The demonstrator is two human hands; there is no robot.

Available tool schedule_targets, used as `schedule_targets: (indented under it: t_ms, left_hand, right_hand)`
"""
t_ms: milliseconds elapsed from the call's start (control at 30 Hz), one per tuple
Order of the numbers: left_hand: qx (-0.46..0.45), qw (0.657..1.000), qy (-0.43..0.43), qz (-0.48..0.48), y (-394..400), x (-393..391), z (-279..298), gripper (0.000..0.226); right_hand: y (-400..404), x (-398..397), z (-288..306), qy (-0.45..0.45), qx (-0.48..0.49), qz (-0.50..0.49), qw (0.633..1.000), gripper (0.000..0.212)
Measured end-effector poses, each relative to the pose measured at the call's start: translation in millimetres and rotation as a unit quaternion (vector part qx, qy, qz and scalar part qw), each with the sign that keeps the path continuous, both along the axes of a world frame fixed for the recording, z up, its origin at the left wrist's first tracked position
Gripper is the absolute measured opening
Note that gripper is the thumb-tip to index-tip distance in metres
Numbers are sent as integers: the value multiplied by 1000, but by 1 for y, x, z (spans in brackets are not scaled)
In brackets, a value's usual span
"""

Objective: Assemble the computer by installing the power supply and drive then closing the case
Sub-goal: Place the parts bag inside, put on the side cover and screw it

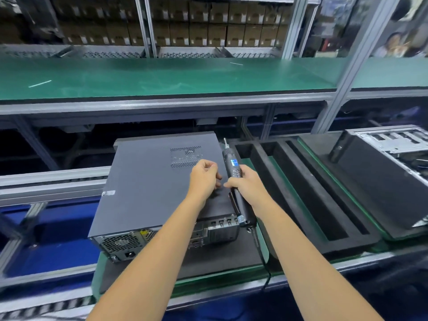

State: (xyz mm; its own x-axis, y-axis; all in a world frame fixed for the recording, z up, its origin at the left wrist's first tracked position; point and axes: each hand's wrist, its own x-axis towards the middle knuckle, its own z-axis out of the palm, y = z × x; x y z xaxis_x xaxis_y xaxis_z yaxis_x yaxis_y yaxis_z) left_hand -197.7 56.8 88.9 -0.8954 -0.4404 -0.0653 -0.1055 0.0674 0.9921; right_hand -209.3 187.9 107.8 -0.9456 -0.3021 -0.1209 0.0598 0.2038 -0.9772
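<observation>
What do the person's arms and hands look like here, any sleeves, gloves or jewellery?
Both forearms are bare up to the bottom edge of the picture, with no sleeves in view. The left hand and the right hand wear no gloves. No watch, wristband or ring shows on the parts that can be seen.

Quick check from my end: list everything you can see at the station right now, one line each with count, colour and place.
computer case: one, dark grey, side panel on, lying on the pallet at centre
electric screwdriver: one, black, over the case's right edge
foam tray: one, black, slotted, right of the case
open chassis: one, silver and black, far right
upper shelf: one, green, above the line
cardboard boxes: many, brown, on racks behind
left hand: one, fingers curled, over the panel; contents unclear
right hand: one, grips the screwdriver
</observation>
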Motion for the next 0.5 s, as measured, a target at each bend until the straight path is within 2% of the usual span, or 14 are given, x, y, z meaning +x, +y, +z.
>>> schedule_targets:
  t_ms: [200, 367, 500]
  left_hand:
    - [-20, 999, -20, -18, 6, -17, 1, 11]
    - [-42, 999, -27, -8, 19, -32, -4, 13]
    - [-90, 996, -18, -9, 33, -43, -14, 13]
  right_hand:
    - [12, -29, -20, -55, 8, -35, 998, 31]
    - [29, -54, -55, -97, 55, -40, 993, 20]
    - [26, -64, -91, -138, 56, -22, 989, 13]
